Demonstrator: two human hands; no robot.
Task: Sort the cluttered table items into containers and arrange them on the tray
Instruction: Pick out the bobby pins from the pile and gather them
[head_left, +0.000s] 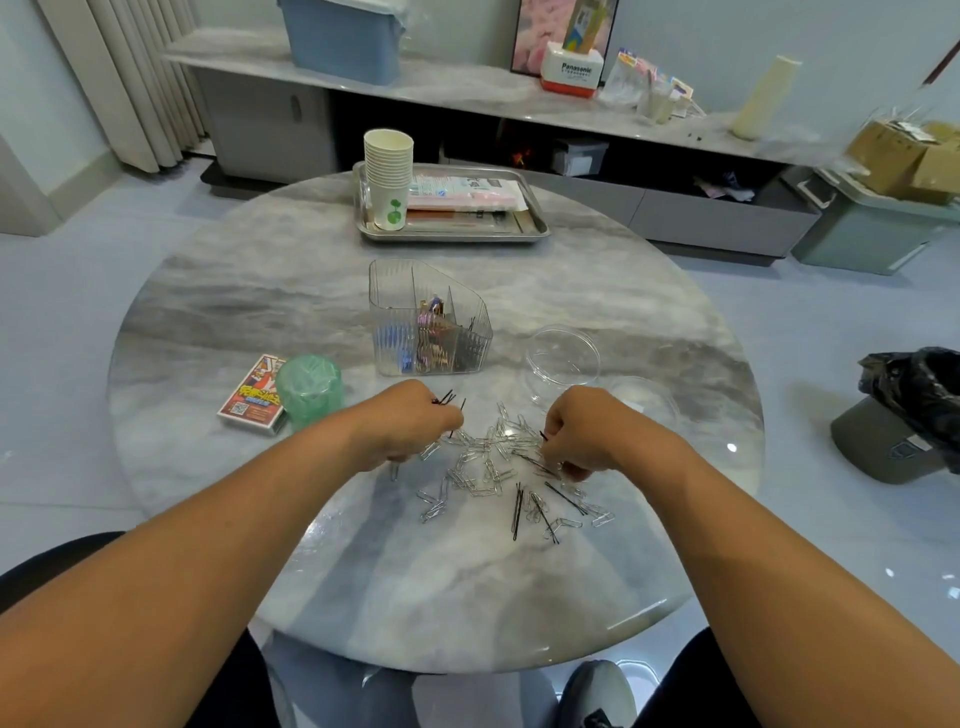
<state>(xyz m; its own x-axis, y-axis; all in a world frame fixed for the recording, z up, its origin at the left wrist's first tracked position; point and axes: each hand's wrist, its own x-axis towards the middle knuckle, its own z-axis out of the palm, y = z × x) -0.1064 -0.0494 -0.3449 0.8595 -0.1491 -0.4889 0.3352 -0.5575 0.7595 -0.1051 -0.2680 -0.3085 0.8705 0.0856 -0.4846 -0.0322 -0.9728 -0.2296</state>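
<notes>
A person sits at a round marble bench (260, 291), both forearms reaching in over its near edge. The left hand (410, 426) has its fingers curled around a small bunch of black hairpins (448, 399), whose tips stick out past the knuckles toward the far edge. The right hand (576, 436) also has a curled grip, pinching a black hairpin (543, 435) whose end shows just beside the thumb; its fingertips are down among the clutter.

Between and just in front of the two hands lies a loose heap of silver paper clips (488, 457), mixed with several more loose hairpins (517, 512) that lie closer to the near edge.

Beyond the hands, around the middle of the bench, stands a clear divided organiser (395, 291); coloured clips fill its middle compartment and dark pins its right one. To its right sit two clear round dishes (563, 358), one nearer the right edge than the other. Toward the left edge a green cup (309, 389) stands touching a card box (252, 395).

At the far edge rests a metal tray (535, 226) carrying a stack of paper cups (388, 176) at its left end and flat packets (462, 195) beside them.
</notes>
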